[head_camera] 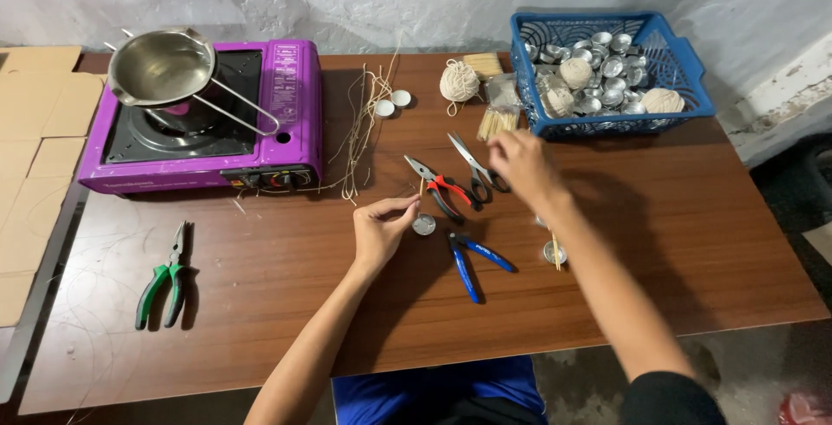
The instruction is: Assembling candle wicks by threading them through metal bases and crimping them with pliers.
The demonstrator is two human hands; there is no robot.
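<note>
The left hand (381, 230) pinches a thin wick (422, 188) between thumb and forefinger, fingers curled close, holding it upright over a small round metal cup (424, 225) that sits on the table (260, 304) just beside the fingertips. The wick is pale and thin, hard to make out against the wood. The right hand (518, 165) is blurred, fingers loosely bent above the scissors (474, 165); whether it grips anything cannot be told. Red pliers (440, 189) lie between the two hands, and blue pliers (472, 260) lie nearer the person. Beside the right forearm stands another cup with a stick (555, 252) across it. At the back right, a blue basket (685, 78) holds many shiny metal cups and balls of twine; its far corner is partly cut by the wall's shadow. A twine ball (458, 81) and bundles of sticks (497, 120) lie just left of the basket. Loose wicks (362, 130) and two white cups (392, 103) lie near a purple stove (286, 122), which carries a steel pot (160, 65); nothing can be made out inside it. Green pliers (163, 279) lie well apart at the left.
</note>
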